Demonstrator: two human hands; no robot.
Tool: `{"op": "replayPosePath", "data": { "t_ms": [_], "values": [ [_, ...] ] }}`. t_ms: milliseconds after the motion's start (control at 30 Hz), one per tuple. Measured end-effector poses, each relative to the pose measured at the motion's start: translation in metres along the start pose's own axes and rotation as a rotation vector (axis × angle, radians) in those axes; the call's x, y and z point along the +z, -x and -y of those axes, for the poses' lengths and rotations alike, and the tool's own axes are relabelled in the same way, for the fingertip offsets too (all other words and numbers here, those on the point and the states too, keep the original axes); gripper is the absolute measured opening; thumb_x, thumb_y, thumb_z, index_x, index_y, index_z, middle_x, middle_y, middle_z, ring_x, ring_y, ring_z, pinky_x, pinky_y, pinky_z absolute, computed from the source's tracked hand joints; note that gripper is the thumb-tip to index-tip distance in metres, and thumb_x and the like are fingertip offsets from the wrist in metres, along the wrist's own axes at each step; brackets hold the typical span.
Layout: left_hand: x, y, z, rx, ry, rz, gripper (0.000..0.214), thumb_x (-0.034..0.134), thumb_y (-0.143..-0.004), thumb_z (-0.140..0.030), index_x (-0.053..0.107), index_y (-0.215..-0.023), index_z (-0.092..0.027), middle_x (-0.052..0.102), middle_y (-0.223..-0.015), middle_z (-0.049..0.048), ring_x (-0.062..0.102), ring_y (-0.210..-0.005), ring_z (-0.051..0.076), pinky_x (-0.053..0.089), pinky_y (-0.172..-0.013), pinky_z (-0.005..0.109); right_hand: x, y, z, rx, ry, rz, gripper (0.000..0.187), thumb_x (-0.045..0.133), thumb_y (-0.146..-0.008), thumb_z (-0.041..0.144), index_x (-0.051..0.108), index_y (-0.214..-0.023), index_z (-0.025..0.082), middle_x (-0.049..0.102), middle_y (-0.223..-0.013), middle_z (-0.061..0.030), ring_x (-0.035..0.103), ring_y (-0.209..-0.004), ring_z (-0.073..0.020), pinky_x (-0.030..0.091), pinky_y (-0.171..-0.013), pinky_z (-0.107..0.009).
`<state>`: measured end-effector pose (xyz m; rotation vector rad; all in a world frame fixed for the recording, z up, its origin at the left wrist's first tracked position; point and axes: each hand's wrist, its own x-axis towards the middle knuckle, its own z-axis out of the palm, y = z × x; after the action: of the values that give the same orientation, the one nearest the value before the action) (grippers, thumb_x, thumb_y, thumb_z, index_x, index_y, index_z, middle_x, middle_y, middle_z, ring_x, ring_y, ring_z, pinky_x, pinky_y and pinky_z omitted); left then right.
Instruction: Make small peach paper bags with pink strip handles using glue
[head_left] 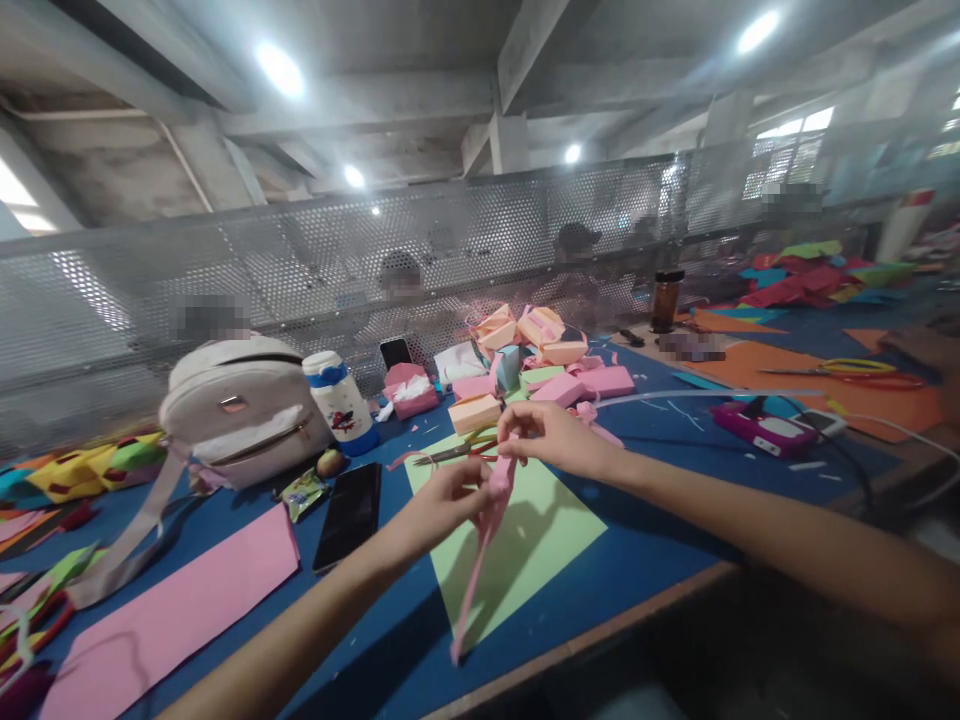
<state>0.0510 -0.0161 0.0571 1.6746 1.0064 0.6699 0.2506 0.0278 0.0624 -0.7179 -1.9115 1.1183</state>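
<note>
Between my two hands is a narrow pink paper strip [474, 590], folded or bunched at its top, its long tail hanging down toward the table's front edge. My left hand [454, 495] pinches it from the left, fingers closed. Higher up, my right hand [544, 435] grips the top end between thumb and fingers. Below lies a pale green paper sheet [540, 535] on the blue tabletop. Scissors with yellow-green and red handles [469, 447] rest at the sheet's far edge, just beyond my hands.
Pink and peach paper boxes [551, 340] are heaped behind my hands. Left stand a white backpack [240, 410], a bottle [341, 405], a black phone [347, 515] and pink paper [187, 610]. Right are a purple device [761, 428], cables and orange sheets [795, 370]. A perforated metal screen [465, 240] closes the back.
</note>
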Motion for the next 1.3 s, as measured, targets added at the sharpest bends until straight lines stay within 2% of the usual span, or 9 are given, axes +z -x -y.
{"op": "replayPosePath", "data": {
  "t_ms": [167,300,400,467,600,800,967,1133,1300],
  "values": [
    [0.015,0.015,0.044,-0.106,0.01,0.009,0.041,0.07,-0.076,-0.055,0.051,-0.076,-0.018,0.054,-0.061,-0.0034,0.051,-0.053,0.011,0.04,-0.053,0.022,-0.004,0.016,-0.036,0.077,0.081,-0.064,0.018,0.068,-0.08,0.029,0.064,-0.091,0.016,0.061,-0.068,0.0028,0.057,-0.061,-0.012,0.045,-0.061,-0.024],
    [0.014,0.039,0.047,-0.127,-0.33,0.06,0.024,0.055,-0.09,-0.037,0.052,-0.076,-0.018,0.056,-0.067,-0.0019,0.048,-0.062,0.013,0.034,-0.057,0.023,-0.014,0.032,-0.05,0.175,0.112,-0.01,0.022,0.068,-0.079,0.029,0.068,-0.095,0.014,0.067,-0.069,0.0005,0.062,-0.064,-0.0149,0.047,-0.064,-0.026],
    [0.015,0.05,0.042,-0.124,-0.428,0.05,0.024,0.044,-0.097,-0.036,0.049,-0.08,-0.02,0.058,-0.072,-0.0016,0.05,-0.065,0.014,0.034,-0.06,0.024,-0.02,0.043,-0.051,0.24,0.252,0.043,0.015,0.066,-0.081,0.03,0.072,-0.083,0.017,0.072,-0.075,-0.0027,0.063,-0.071,-0.0172,0.044,-0.067,-0.027],
    [0.017,0.049,0.04,-0.125,-0.422,0.03,0.022,0.045,-0.097,-0.038,0.049,-0.084,-0.021,0.06,-0.077,-0.0006,0.052,-0.07,0.015,0.034,-0.063,0.024,-0.021,0.046,-0.049,0.255,0.327,0.067,0.014,0.066,-0.081,0.029,0.072,-0.076,0.018,0.071,-0.074,-0.0019,0.059,-0.071,-0.0171,0.042,-0.066,-0.027],
    [0.02,0.032,0.043,-0.111,-0.419,0.016,0.027,0.067,-0.082,-0.044,0.054,-0.083,-0.02,0.062,-0.081,0.0004,0.051,-0.073,0.017,0.033,-0.062,0.023,-0.018,0.042,-0.043,0.274,0.356,0.055,0.014,0.065,-0.081,0.028,0.068,-0.072,0.018,0.061,-0.065,0.002,0.05,-0.063,-0.0141,0.036,-0.06,-0.025],
    [0.002,0.02,0.047,-0.187,-0.152,-0.015,0.029,0.065,-0.077,-0.043,0.056,-0.069,-0.017,0.057,-0.069,-0.0001,0.047,-0.065,0.014,0.031,-0.056,0.022,-0.02,0.042,-0.044,0.315,0.283,0.058,0.016,0.063,-0.085,0.031,0.061,-0.074,0.019,0.055,-0.063,0.0039,0.047,-0.059,-0.0128,0.033,-0.056,-0.024],
    [-0.015,0.022,0.054,-0.215,-0.129,-0.05,0.034,0.067,-0.076,-0.043,0.056,-0.06,-0.016,0.051,-0.057,-0.0021,0.041,-0.056,0.011,0.027,-0.052,0.021,-0.024,0.045,-0.05,0.329,0.318,0.147,0.014,0.063,-0.086,0.031,0.071,-0.085,0.02,0.064,-0.067,0.0013,0.055,-0.063,-0.0148,0.036,-0.056,-0.024],
    [-0.005,0.014,0.056,-0.242,-0.13,-0.034,0.033,0.066,-0.077,-0.044,0.062,-0.062,-0.014,0.06,-0.058,0.001,0.046,-0.054,0.011,0.029,-0.05,0.02,-0.004,0.031,-0.041,0.286,0.357,0.347,0.016,0.061,-0.086,0.022,0.077,-0.09,0.022,0.072,-0.078,0.0003,0.06,-0.068,-0.015,0.036,-0.058,-0.024],
    [0.002,0.01,0.054,-0.196,-0.24,-0.047,0.033,0.059,-0.082,-0.041,0.068,-0.065,-0.015,0.06,-0.058,0.0009,0.043,-0.055,0.012,0.028,-0.05,0.021,0.016,0.017,-0.036,0.199,0.409,0.417,0.012,0.062,-0.085,0.019,0.073,-0.082,0.022,0.067,-0.071,0.0029,0.057,-0.065,-0.0133,0.034,-0.059,-0.023]
  ]
}}
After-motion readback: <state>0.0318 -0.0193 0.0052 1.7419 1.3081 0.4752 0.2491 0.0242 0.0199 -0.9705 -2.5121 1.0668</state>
